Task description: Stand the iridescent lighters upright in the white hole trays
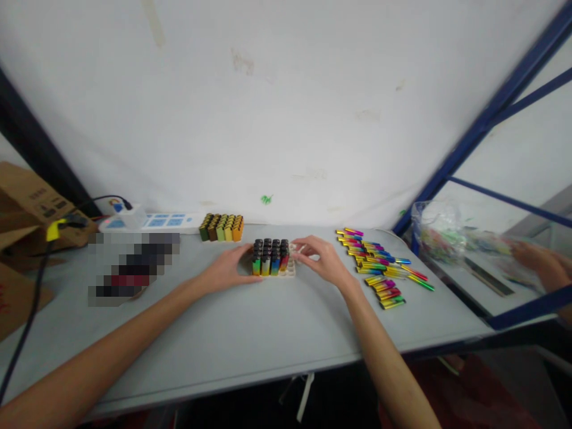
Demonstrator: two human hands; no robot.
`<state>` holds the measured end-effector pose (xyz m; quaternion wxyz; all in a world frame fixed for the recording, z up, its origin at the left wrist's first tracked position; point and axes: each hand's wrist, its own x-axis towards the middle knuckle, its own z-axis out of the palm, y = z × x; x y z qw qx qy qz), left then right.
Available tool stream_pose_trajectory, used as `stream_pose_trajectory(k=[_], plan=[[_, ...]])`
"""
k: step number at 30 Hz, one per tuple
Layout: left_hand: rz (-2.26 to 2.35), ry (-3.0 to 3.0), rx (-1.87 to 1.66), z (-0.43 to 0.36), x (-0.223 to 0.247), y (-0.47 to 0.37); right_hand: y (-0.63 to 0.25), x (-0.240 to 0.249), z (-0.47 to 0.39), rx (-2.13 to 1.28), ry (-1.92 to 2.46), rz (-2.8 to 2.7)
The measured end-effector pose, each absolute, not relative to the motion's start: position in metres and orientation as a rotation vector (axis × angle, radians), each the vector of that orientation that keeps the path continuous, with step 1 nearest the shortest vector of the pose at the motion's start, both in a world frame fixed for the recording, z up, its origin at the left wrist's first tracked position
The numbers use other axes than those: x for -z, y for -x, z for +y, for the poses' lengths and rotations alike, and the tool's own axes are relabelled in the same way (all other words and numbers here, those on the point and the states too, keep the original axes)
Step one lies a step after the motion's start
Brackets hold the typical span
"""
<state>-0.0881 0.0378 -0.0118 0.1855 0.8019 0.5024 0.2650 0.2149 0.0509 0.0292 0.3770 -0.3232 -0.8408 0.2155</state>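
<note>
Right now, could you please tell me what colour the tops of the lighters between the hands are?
The lighter tops are black, best seen in the head view.

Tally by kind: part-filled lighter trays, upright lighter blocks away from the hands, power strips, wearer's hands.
Part-filled lighter tray: 1
Upright lighter block: 1
Power strip: 1
Left hand plus right hand: 2
Total: 5

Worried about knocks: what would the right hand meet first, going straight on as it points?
The right hand would likely meet the upright lighters in the white tray; depth and tray contact are unclear.
</note>
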Motion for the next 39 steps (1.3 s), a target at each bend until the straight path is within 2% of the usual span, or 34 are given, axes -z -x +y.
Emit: stream_pose_trajectory(k=[5,9,15,19,27,33,39], plan=[[1.421,-2.247,-0.765,0.039,0.012,0.089,-0.285,-0.042,0.059,-0.332,1.108,-2.087],[1.452,-2.273,-0.779,0.040,0.014,0.090,-0.358,-0.045,0.034,-0.102,1.345,-2.159],[1.449,-2.268,-0.782,0.039,0.008,0.087,-0.424,0.000,-0.027,0.129,1.442,-2.165],[1.456,-2.294,-0.741,0.040,0.010,0.088,-0.425,0.021,-0.040,0.116,1.475,-2.253],[1.516,-2.299,-0.698,0.041,0.011,0.089,-0.389,0.015,-0.007,0.184,1.597,-2.436],[1.513,-2.296,-0.718,0.040,0.010,0.089,-0.367,0.016,0.011,0.354,1.835,-2.236],[1.495,-2.294,-0.716,0.042,0.015,0.091,-0.354,0.014,0.039,0.473,1.829,-2.114]])
